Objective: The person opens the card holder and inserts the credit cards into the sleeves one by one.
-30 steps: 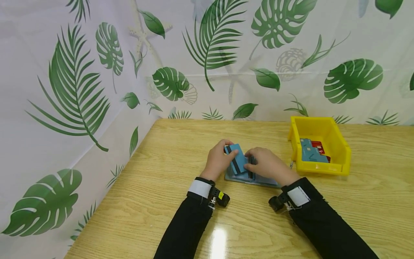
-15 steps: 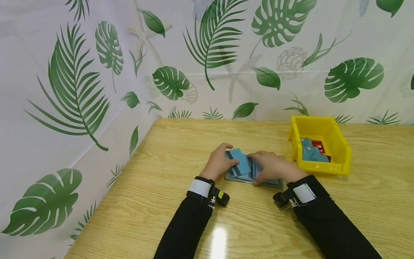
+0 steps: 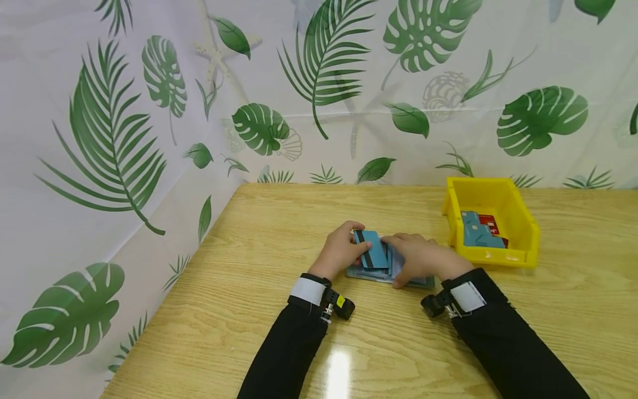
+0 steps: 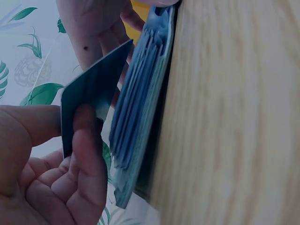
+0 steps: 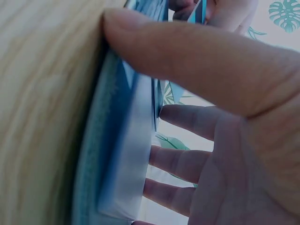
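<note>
My left hand [image 3: 340, 252] pinches a light blue bank card [image 3: 374, 250] with a black magnetic stripe, thumb on its face. In the left wrist view the card stands tilted just beside the sleeves [image 4: 135, 101] of an open card holder. This card holder [image 3: 421, 282] lies on the table with a grey-blue cover and clear sleeves, and at least one blue card shows beneath the held one. My right hand [image 3: 423, 258] spans the holder, its thumb at the near edge and its fingertips at the far edge of the pages, as the right wrist view shows.
A yellow bin [image 3: 528, 244] stands right of the holder, behind my right hand. Several blue and red cards [image 3: 482, 235] lie inside it. A leaf-patterned cloth [image 3: 329, 149] hangs behind and to the left of the wooden table [image 3: 239, 332].
My right hand has shifted right, spreading from the holder's middle sleeves across its right side. My left hand has moved slightly right, lowering the card and turning it more upright over the holder.
</note>
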`<state>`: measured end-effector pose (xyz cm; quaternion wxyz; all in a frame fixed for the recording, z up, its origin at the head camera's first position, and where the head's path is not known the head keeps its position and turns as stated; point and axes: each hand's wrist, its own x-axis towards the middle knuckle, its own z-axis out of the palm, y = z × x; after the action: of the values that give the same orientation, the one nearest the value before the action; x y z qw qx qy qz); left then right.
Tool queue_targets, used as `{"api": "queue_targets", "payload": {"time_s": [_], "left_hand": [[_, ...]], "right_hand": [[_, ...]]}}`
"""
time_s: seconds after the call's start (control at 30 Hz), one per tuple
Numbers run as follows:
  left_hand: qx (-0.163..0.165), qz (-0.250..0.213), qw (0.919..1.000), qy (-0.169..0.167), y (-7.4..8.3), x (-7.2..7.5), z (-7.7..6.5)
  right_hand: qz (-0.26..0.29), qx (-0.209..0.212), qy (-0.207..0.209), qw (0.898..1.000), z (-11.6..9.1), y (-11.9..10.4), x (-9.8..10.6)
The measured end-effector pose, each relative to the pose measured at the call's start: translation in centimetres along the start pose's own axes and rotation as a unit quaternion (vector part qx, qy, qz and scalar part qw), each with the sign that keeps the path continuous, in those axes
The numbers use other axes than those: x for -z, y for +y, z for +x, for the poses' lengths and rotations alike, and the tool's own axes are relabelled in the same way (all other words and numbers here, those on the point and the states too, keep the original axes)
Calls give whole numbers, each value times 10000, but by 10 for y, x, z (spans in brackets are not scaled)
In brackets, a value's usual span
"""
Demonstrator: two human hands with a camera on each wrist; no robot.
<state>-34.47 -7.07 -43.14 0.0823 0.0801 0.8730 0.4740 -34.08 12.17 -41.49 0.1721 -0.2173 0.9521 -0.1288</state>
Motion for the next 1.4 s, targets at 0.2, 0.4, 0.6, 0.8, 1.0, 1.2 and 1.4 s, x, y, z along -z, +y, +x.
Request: {"api": "queue_targets", "payload": {"time_s": [0.2,0.4,0.6,0.8,1.0,1.2,1.4], "left_hand": [[166,509,9983,-245,1,-1,0],[273,953,9945,-336,6,-1,-1],[272,1084,9933,-285,8,0,-3],[266,1085,9936,-181,4,3,-3],[322,1061,9936,-207,3,3,-4],[329,1294,9905,-335,6,-1,-4],[204,1731,9843,-262,10,-6,-4]], "right_hand": [[-32,23,144,9999,-1,-1,0],[-100,3,261,9996,-1,-6,-1],[-26,30,222,9997,0,-10,-3],[-95,78,214,9997,0,-12,-4],[-199,55,128,9997,1,-13,-5],[-296,40,105,9995,0,-17,-6],[-113,149,-14,9998,-3,-22,-2]]}}
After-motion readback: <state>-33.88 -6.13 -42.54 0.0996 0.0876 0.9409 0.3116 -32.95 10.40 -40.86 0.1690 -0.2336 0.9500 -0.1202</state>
